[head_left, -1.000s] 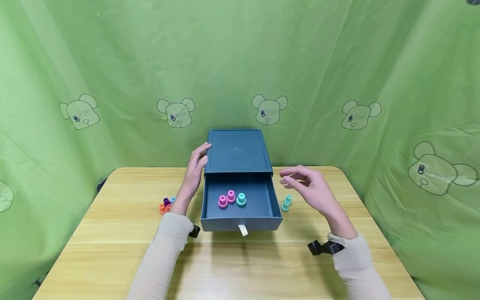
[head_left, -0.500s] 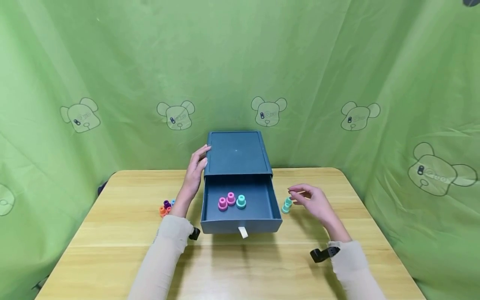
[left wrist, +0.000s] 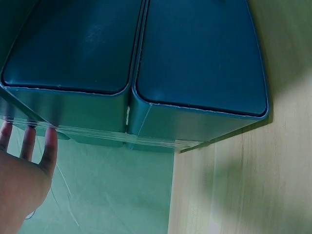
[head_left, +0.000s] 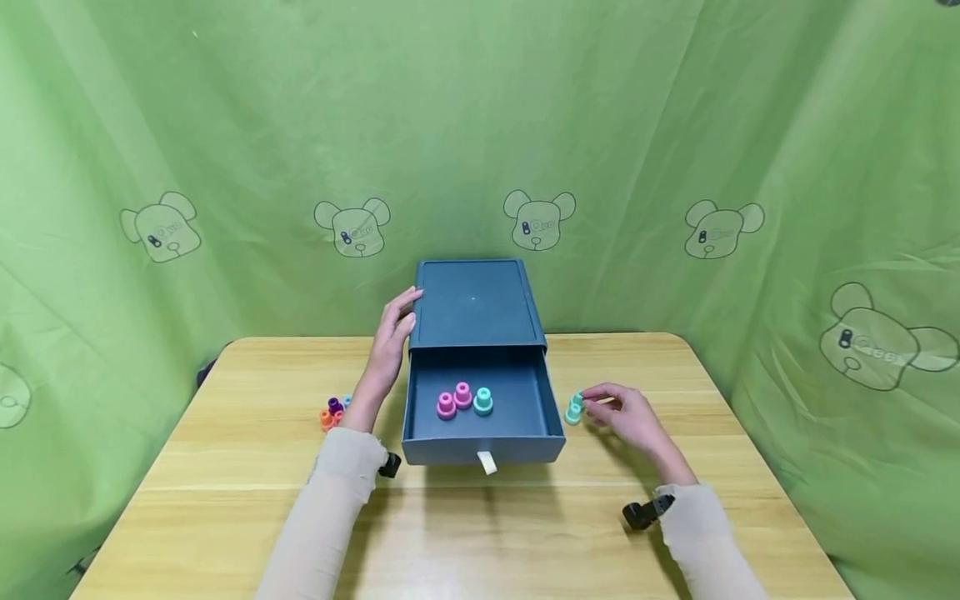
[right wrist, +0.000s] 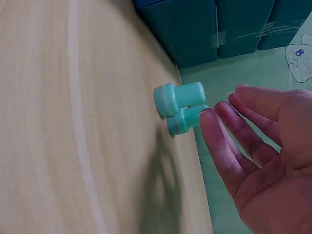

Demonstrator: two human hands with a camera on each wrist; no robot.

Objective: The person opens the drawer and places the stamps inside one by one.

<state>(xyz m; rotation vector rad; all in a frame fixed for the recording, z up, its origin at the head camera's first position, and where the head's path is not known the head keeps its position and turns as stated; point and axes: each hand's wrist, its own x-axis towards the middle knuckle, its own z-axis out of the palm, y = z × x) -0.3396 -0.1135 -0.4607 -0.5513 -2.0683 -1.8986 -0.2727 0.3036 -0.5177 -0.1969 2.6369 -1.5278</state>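
Green curtain (head_left: 450, 108), facing you and enclosing both sides, bears outlined animal heads (head_left: 537, 223): four in a row ahead of you, one at your right, one cut off at your left. Below it, you see the wood-grained counter (head_left: 495, 542); an indistinct dark object (head_left: 206, 372) shows beyond its far left corner.

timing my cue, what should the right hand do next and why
Probably close the right hand gently on the farther mint peg: the fingertips look right beside that peg without a clear grip, and the drawer stands open with pegs inside.
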